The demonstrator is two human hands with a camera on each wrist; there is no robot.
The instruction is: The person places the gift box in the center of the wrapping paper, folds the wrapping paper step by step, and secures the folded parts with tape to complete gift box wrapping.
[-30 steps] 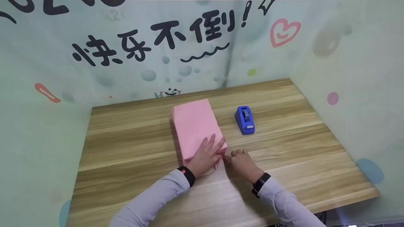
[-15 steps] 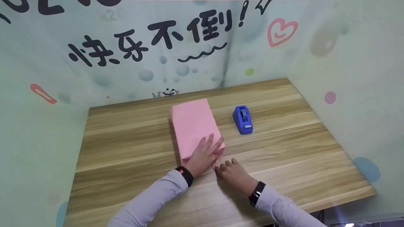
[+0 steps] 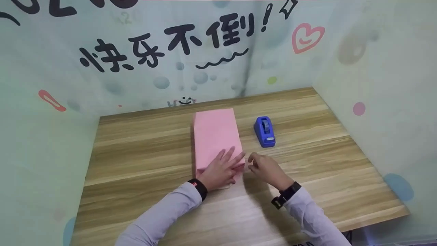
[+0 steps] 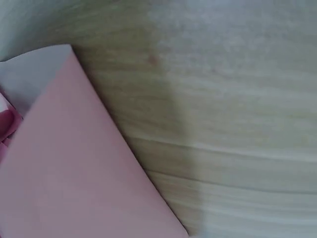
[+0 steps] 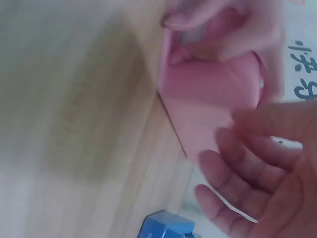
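A box-shaped package wrapped in pink paper [image 3: 216, 133] lies lengthwise on the wooden table. My left hand [image 3: 220, 171] rests over its near end, fingers spread across the top edge and thumb lower at the folded end. In the left wrist view a pointed paper flap [image 4: 79, 158] stretches over the table, its pale inner side showing. My right hand [image 3: 268, 169] hovers just right of the package's near corner, apart from it, with loosely bent fingers [image 5: 237, 168] and nothing in them. Folds at the near end are partly hidden under my left hand.
A blue tape dispenser [image 3: 264, 131] stands right of the package, beyond my right hand. Printed cloth walls [image 3: 136, 85] enclose the wooden table [image 3: 136, 153] at the back and both sides. The table's front edge runs below my right forearm.
My right hand slid along the near end toward me, then lifted away to the right and forward. The package has turned slightly and its far end shifted right. My left hand stays on it.
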